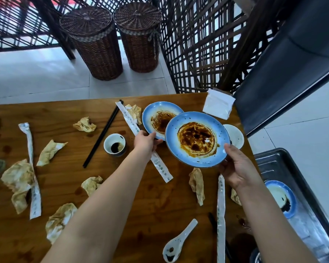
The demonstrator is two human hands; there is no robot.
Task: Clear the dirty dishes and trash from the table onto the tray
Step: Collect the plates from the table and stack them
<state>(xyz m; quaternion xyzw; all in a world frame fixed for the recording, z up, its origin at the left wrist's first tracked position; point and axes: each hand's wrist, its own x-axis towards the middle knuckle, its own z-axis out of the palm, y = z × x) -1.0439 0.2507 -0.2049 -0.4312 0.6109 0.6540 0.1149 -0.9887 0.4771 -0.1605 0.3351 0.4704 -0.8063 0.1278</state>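
Crumpled stained napkins (17,177) and torn chopstick wrappers (29,149) littered the left of the tabletop (65,114). Next came a small cup (114,145) with dark sauce, just beside a pair of black chopsticks (103,133) that ran away from the person.

The left hand (146,141) pinched the near rim of the far plate (158,116), blue and smeared with sauce. Whether that plate rested on the wood or was raised could not be told. Just right of it, overlapping it in view, the right hand (235,168) gripped the near plate (197,138) by its near-right edge and held it clear above the tabletop.

A small white dish (235,136) sat beyond that hand, low enough, I judged, not to obstruct.

The tray (273,160) lay to the right of both hands, past the tabletop's right edge. A third blue plate (281,198) was already on it, toward its near end. The right hand was therefore the nearer one, and its plate likely the first to go across. The bare far part of the tray offered room for it.
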